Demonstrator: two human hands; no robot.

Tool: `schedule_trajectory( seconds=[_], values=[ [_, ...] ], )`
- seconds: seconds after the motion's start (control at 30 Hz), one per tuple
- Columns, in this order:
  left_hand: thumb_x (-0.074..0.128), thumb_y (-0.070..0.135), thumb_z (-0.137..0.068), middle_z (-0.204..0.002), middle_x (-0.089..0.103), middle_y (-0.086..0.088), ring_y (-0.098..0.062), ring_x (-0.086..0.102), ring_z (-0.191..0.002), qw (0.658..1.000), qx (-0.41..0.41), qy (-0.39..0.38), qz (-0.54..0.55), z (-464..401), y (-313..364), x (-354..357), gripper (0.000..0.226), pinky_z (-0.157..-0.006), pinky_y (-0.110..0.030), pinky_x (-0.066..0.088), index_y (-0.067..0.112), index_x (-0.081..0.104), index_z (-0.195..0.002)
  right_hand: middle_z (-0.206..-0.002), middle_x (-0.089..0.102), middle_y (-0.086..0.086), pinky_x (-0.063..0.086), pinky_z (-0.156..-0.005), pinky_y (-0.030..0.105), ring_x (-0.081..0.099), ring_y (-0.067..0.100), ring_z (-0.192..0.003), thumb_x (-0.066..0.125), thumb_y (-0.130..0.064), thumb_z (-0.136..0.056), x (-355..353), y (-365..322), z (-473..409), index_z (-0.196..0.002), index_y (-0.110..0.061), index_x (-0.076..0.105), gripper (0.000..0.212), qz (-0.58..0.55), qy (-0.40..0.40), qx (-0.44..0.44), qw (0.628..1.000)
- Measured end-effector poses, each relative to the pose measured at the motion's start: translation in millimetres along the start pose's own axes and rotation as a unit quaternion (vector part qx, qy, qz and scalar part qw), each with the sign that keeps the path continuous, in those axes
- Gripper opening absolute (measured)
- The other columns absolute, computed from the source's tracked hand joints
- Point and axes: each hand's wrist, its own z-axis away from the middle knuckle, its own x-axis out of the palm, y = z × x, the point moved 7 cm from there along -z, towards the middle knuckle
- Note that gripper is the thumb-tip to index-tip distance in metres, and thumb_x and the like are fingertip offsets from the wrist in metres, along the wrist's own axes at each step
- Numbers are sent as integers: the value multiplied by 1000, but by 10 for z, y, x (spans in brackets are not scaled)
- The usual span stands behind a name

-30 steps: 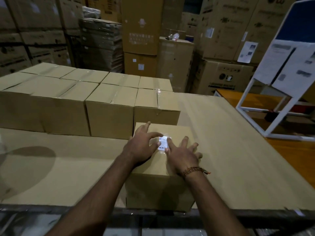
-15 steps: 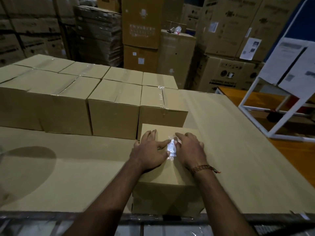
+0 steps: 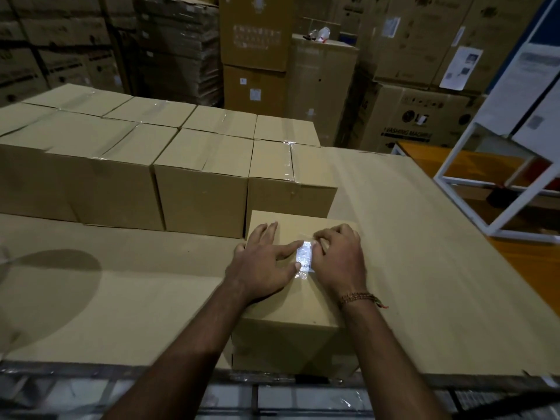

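A small sealed cardboard box (image 3: pixel 291 313) stands at the near edge of a cardboard-covered surface (image 3: pixel 121 298). On its top lies a white printed label (image 3: pixel 304 256) under shiny clear tape. My left hand (image 3: pixel 263 263) lies flat on the box top, fingers spread, with thumb and forefinger touching the label's left edge. My right hand (image 3: pixel 341 257), a beaded band on its wrist, has its fingers curled and presses against the label's right edge. Whether it pinches the tape is hidden.
Two rows of taped boxes (image 3: pixel 200 183) stand just behind and to the left, touching the small box's far side. A white frame stand with papers (image 3: pixel 500 189) is at the right over an orange floor. Tall stacked cartons (image 3: pixel 418 116) fill the background.
My right hand went from flat with spread fingers to curled at the label's edge. My left hand stayed flat on the box. The view drew closer to the box.
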Motion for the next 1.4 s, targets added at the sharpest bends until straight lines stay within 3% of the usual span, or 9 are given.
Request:
schedule_trajectory(
  seconds=[0.23, 0.43, 0.6, 0.73, 1.4],
  values=[
    [47, 65, -100, -176, 0, 8, -12, -4, -161, 1000, -4, 0, -5, 3, 7, -12, 55, -122, -59, 18, 65, 31, -152, -95, 59, -7, 41, -72, 26, 59, 16, -88, 69, -21, -91, -11, -6, -125, -91, -24, 76, 7, -16, -36, 16, 999],
    [47, 64, -100, -176, 1, 8, -13, -4, -161, 1000, -3, 6, -11, 3, 14, -5, 55, -122, -59, 18, 66, 31, -152, -84, 62, -12, 52, -66, 36, 60, 16, -77, 68, -15, -83, -7, 11, -77, -85, -26, 57, 15, -65, -12, 8, 998],
    [48, 64, -98, -176, 2, 9, -11, -2, -160, 1000, -3, 14, -5, -8, -4, 17, 55, -122, -60, 18, 66, 33, -151, -92, 65, -12, 53, -74, 34, 63, 17, -87, 68, -14, -86, 23, 12, -79, -101, -29, 68, 21, -68, -13, -9, 998],
    [50, 64, -97, -176, 3, 10, -9, -2, -160, 1000, -5, 21, 4, -11, -10, 21, 55, -121, -60, 19, 67, 36, -150, -94, 62, -7, 51, -74, 34, 61, 20, -90, 67, -19, -92, 71, 9, -78, -91, -26, 73, 9, -28, -20, -21, 999],
    [55, 74, -89, -176, 7, 10, -10, 2, -161, 999, -10, 43, 5, 23, 42, -6, 64, -121, -59, 22, 63, 41, -150, -92, 58, -8, 52, -69, 33, 59, 17, -82, 67, -19, -96, 29, -31, -31, -90, -25, 70, 10, -39, 10, -31, 999]
  ],
)
